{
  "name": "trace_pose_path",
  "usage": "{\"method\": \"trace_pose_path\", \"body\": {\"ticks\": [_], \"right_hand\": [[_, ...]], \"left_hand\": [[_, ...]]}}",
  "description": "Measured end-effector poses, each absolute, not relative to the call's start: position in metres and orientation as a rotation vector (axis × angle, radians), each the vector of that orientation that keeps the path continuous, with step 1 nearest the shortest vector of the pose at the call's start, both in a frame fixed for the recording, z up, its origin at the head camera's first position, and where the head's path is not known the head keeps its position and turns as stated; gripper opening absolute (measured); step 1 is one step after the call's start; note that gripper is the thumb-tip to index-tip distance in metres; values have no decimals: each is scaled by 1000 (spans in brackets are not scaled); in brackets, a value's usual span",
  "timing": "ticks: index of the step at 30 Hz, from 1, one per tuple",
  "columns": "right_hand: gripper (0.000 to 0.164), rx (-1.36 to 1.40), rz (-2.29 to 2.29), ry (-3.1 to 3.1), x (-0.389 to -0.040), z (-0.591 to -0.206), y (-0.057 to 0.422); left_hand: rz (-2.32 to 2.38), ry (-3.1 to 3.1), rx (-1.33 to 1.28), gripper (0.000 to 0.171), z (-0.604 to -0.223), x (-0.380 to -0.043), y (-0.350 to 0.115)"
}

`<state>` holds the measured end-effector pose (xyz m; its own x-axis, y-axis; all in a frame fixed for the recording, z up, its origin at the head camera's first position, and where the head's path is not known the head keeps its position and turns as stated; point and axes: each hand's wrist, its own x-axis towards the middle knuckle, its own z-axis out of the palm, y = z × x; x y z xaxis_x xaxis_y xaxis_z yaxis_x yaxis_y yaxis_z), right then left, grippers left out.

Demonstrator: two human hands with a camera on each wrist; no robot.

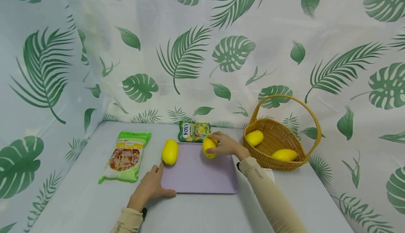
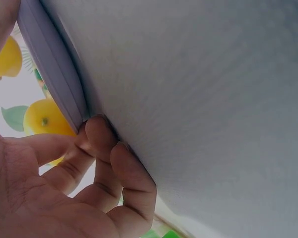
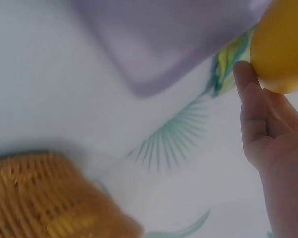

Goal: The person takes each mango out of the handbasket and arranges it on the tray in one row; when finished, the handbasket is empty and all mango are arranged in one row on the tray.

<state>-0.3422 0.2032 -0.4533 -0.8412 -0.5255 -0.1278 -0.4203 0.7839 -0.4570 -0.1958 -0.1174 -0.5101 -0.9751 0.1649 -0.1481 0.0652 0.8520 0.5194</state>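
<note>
My right hand [image 1: 225,145] grips a yellow mango [image 1: 209,147] over the far right part of a lilac tray [image 1: 199,173]; whether the fruit touches the tray I cannot tell. In the right wrist view, the fingers [image 3: 253,106] lie against this mango [image 3: 283,47]. Another mango [image 1: 170,152] sits at the tray's far left corner. My left hand [image 1: 153,185] holds the tray's near left corner, thumb along the front edge and fingers at the left side. The left wrist view shows those fingers [image 2: 134,183] bent against the tray rim [image 2: 57,64].
A wicker basket [image 1: 269,161] with a tall handle stands to the right, holding two mangoes [image 1: 254,138]. Behind the tray lies a green FOX'S candy bag [image 1: 190,131]. A green and white food packet [image 1: 126,157] lies left. Leaf-patterned cloth [image 1: 196,60] rises behind the table.
</note>
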Motion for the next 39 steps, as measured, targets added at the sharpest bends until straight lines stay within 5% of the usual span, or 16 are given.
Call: {"method": "trace_pose_path", "body": {"ticks": [39], "right_hand": [[77, -788, -566, 2653, -328, -470, 117]], "left_hand": [[760, 2822, 150, 127, -508, -195, -117]]}}
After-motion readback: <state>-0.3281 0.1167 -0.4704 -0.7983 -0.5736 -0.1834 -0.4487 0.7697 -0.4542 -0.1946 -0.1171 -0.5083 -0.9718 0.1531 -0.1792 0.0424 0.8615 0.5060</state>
